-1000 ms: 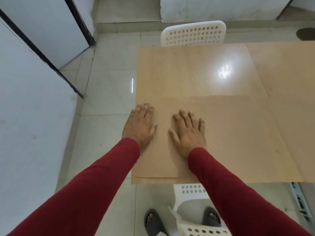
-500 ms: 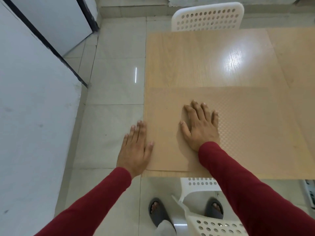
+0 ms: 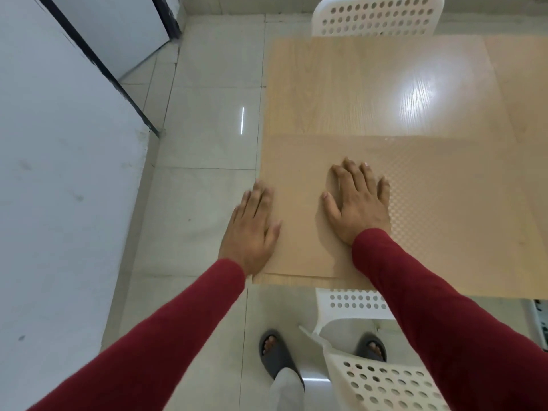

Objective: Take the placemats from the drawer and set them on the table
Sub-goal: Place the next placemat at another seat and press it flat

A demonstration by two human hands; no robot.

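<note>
A tan placemat [image 3: 444, 221] with a fine dotted texture lies flat on the near left part of the light wooden table [image 3: 355, 90]. My right hand [image 3: 357, 203] rests palm down on the mat's left half, fingers spread. My left hand [image 3: 252, 229] hovers flat at the mat's left edge, partly over the floor, holding nothing. Another tan mat [image 3: 527, 84] shows at the far right of the table. The drawer is not in view.
A white perforated chair [image 3: 379, 19] stands at the table's far side. Another white chair [image 3: 382, 381] is tucked at the near side beside my feet in grey slippers [image 3: 275, 354]. A pale wall [image 3: 59, 203] runs along the left over tiled floor [image 3: 207, 143].
My left hand slid left off the mat to its edge. My right hand stayed pressed on the mat. The view tilted down and to the left.
</note>
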